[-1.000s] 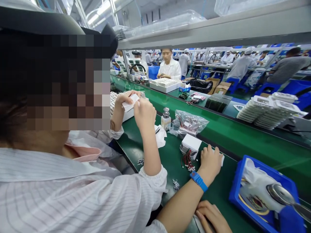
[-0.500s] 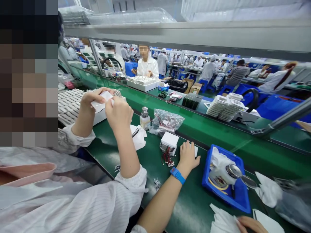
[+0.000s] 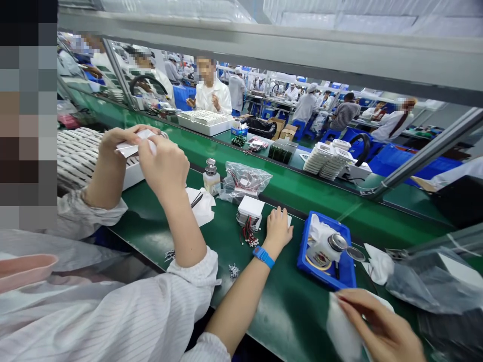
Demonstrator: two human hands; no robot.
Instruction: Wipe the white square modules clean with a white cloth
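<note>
My left hand, with a blue wristband, rests on the green bench. Its fingers are spread over a flat white piece, mostly hidden beneath them. Just left of it stands a white block-shaped stack with red and black wires hanging from its front. At the lower right, my right hand pinches a white cloth or tissue between thumb and fingers. Between my hands is a blue tray holding a white bottle with a metal cap and crumpled white paper.
At my left a co-worker's two hands hold a white piece, the arm reaching across the bench. A small dispenser bottle and a clear bag of wires stand behind. Small connectors lie nearer; plastic bags are at right.
My right hand has come further into view, lifting the white cloth. The whole view has shifted right. My left hand stays over the white piece.
</note>
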